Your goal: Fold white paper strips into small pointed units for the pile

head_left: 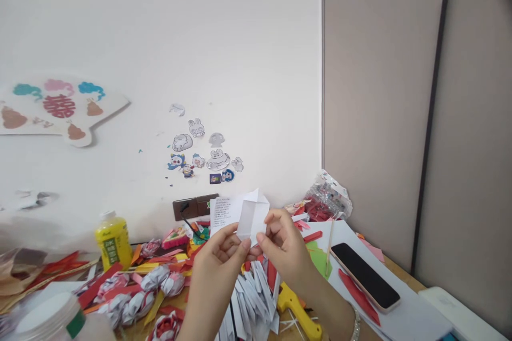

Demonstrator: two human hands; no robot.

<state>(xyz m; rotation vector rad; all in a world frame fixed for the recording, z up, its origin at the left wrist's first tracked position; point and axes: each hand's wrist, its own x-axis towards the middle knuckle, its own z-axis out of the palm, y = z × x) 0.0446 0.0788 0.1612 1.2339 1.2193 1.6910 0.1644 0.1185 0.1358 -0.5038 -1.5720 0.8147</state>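
Observation:
A small folded piece of white paper (253,218) is held up over the table, with creases and a pointed top edge. My left hand (226,256) pinches its lower left part between thumb and fingers. At its lower right side, my right hand (282,240) grips it with thumb and bent fingers. Behind the folded piece stands a white sheet with handwriting (222,214). Beneath my hands lies a bundle of folded white paper strips (254,301), beside a yellow glue gun (298,311).
Crumpled paper flowers (154,279) and red strips cover the left, near a yellow bottle (113,240) and a clear jar (52,317). A phone (365,277) lies on white sheets (416,306) at right. Stickers (218,160) are on the wall.

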